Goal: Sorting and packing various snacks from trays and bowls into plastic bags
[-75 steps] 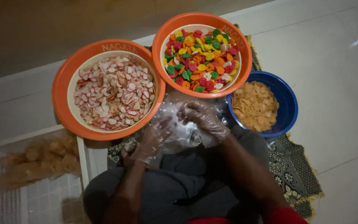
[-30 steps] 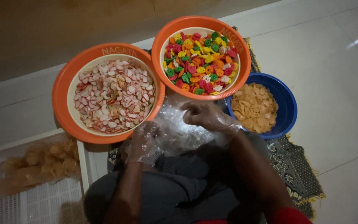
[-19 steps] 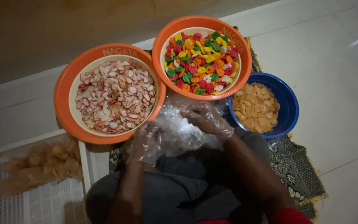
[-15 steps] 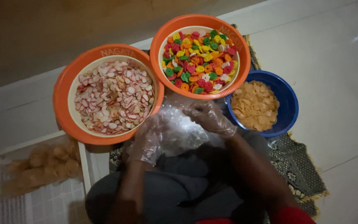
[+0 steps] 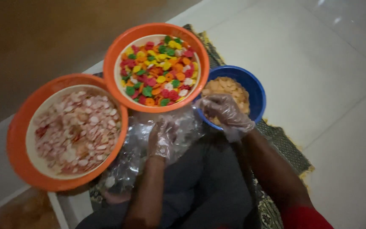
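So the gloved right hand (image 5: 225,111) dips into the blue bowl (image 5: 257,91) of tan crackers (image 5: 229,87), fingers curled on some. Just left of it, the left hand (image 5: 162,138) pinches the clear plastic bag (image 5: 136,144) open. If that floppy mouth sags, crackers could spill onto the mat (image 5: 284,144).

— What is seen of the floor?
— Pale glossy tiles (image 5: 318,63) are laid out up and to the right, past the fingertips; soft glare is thrown across them and thin joints can be made out.

— And under the wrists?
— A dark patterned mat (image 5: 284,146) with a yellowish edge is spread there.

— Anything to the far left?
— A brown, dimly lit surface (image 5: 43,34) is seen; whether wall or floor cannot be told.
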